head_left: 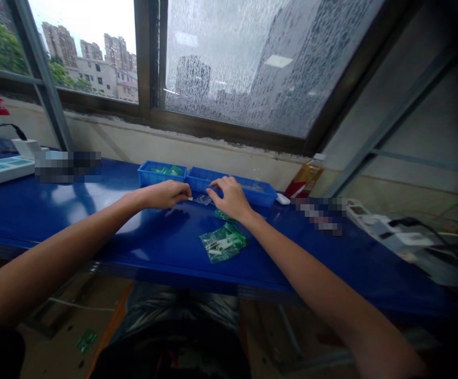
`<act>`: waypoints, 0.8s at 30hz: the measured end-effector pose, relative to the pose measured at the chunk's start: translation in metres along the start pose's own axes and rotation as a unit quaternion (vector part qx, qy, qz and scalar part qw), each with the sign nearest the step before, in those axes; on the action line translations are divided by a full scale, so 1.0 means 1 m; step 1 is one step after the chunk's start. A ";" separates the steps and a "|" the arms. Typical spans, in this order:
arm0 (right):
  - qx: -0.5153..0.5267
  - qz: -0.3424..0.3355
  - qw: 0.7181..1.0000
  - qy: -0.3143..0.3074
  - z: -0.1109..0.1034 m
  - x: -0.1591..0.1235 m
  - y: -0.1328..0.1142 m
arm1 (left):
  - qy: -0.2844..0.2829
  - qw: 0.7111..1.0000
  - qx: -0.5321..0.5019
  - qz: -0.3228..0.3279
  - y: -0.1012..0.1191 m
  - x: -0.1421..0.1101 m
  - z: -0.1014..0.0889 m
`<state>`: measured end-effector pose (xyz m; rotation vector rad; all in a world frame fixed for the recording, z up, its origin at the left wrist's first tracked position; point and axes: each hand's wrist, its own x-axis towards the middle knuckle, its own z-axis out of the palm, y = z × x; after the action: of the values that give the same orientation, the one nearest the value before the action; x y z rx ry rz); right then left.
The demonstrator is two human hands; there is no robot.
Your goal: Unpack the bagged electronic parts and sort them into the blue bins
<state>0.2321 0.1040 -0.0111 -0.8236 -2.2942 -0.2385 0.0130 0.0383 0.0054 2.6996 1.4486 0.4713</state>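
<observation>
My left hand is closed, with a small white piece pinched between thumb and fingertips, just above the blue table. To its right, my right hand is held with fingers curved and thumb apart, and I see nothing between them. Between the two hands lies a small clear plastic bag. Below my right wrist, green-and-clear plastic packets with white pieces inside lie in a pile. Another green packet is partly hidden under that wrist.
Blue bins stand along the wall: a left bin with green packets and a right bin, partly behind my hand. A bottle, a white mouse-like object and power strips sit to the right. A green packet lies on the floor.
</observation>
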 end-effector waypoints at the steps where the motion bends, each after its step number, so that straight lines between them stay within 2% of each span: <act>1: 0.012 -0.027 0.999 -0.023 -0.001 -0.002 -0.005 | 0.027 1.000 -0.010 0.008 0.004 0.003 0.004; 3: 0.021 -0.061 0.997 -0.052 0.001 -0.004 -0.013 | 0.075 0.997 -0.025 0.013 0.008 0.007 0.012; 6: 0.016 -0.079 0.995 -0.062 0.004 -0.005 -0.018 | 0.120 0.991 -0.063 0.016 0.009 0.010 0.023; 11: 0.037 -0.084 0.995 -0.047 0.004 -0.004 -0.020 | 0.163 0.980 -0.109 0.026 0.011 0.012 0.033; 16: 0.058 -0.079 0.995 -0.025 0.000 -0.003 -0.021 | 0.189 0.975 -0.113 0.018 0.015 0.013 0.031; 20: 0.069 -0.061 0.996 -0.015 0.002 -0.002 -0.018 | 0.177 0.983 -0.048 0.030 0.016 0.010 0.028; 24: 0.050 -0.048 0.997 -0.017 0.008 -0.001 -0.015 | 0.184 0.978 0.089 0.043 0.013 0.011 0.030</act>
<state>0.2193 0.0949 -0.0171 -0.6737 -2.3600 -0.1518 0.0379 0.0437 -0.0182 2.9419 1.5209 0.9345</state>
